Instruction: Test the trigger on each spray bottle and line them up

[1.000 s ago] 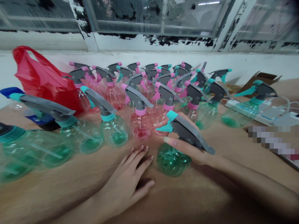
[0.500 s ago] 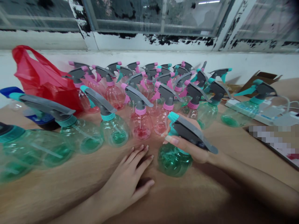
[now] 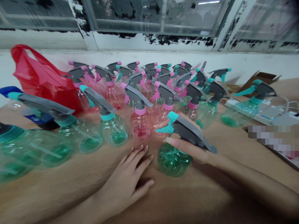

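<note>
My right hand [image 3: 190, 149] is closed around the neck of a green spray bottle [image 3: 174, 160] with a grey head and a turquoise nozzle and trigger. The thumb shows on the near side; the other fingers are mostly hidden behind the head. The trigger sticks out forward to the left. Flat on the wooden table [image 3: 198, 199] lies my left hand [image 3: 128, 174], fingers outstretched and holding nothing, left of that bottle. Just beyond it stand a pink spray bottle [image 3: 141, 126] and a clear green-tinted spray bottle [image 3: 114, 132].
Several pink and green spray bottles crowd the back. A red plastic bag [image 3: 46, 81] stands at left, near a bottle with a blue label [image 3: 40, 119]. On the right are a white power strip [image 3: 245, 112], an open cardboard box [image 3: 260, 79] and a flat, blurred-out item [image 3: 273, 143].
The trigger of the held spray bottle was pulled in under my fingers; now it points outward. My left hand has stayed in place.
</note>
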The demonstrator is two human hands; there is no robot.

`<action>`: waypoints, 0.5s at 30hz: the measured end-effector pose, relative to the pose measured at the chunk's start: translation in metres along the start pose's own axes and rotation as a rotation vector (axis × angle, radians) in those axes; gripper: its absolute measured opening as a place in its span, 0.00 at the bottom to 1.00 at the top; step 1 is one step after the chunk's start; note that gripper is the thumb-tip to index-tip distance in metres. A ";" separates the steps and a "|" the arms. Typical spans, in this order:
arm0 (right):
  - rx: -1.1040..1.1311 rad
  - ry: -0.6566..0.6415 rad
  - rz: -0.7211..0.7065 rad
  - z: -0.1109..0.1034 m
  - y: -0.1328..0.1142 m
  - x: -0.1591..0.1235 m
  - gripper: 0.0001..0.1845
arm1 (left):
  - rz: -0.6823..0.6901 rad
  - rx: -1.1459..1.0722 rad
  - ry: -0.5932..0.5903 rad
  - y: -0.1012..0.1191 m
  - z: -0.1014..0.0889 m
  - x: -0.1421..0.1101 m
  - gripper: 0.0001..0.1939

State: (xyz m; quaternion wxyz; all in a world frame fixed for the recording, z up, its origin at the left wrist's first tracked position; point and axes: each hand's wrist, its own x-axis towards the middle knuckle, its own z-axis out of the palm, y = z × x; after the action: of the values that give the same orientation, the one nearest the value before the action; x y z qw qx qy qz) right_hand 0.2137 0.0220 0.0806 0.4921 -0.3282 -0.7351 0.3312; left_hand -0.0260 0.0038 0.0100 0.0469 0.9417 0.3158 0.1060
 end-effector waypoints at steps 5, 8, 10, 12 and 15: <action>0.008 -0.004 0.004 0.000 0.004 -0.002 0.13 | 0.001 -0.013 0.015 0.000 0.001 -0.001 0.27; -0.017 -0.001 0.012 0.000 0.004 -0.003 0.13 | -0.001 -0.017 0.010 0.000 -0.001 0.000 0.26; -0.028 -0.005 0.011 0.000 0.002 -0.003 0.12 | -0.001 -0.015 -0.001 0.000 -0.002 0.000 0.27; -0.015 -0.009 0.016 0.000 0.001 -0.001 0.11 | -0.001 -0.012 -0.007 0.000 -0.001 0.001 0.27; 0.019 -0.009 0.020 0.000 0.000 0.000 0.10 | 0.001 -0.012 0.002 -0.001 -0.001 0.001 0.27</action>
State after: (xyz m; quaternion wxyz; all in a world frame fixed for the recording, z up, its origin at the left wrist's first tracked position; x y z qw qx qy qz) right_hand 0.2135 0.0223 0.0808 0.4886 -0.3292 -0.7308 0.3448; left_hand -0.0260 0.0046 0.0108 0.0523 0.9415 0.3148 0.1087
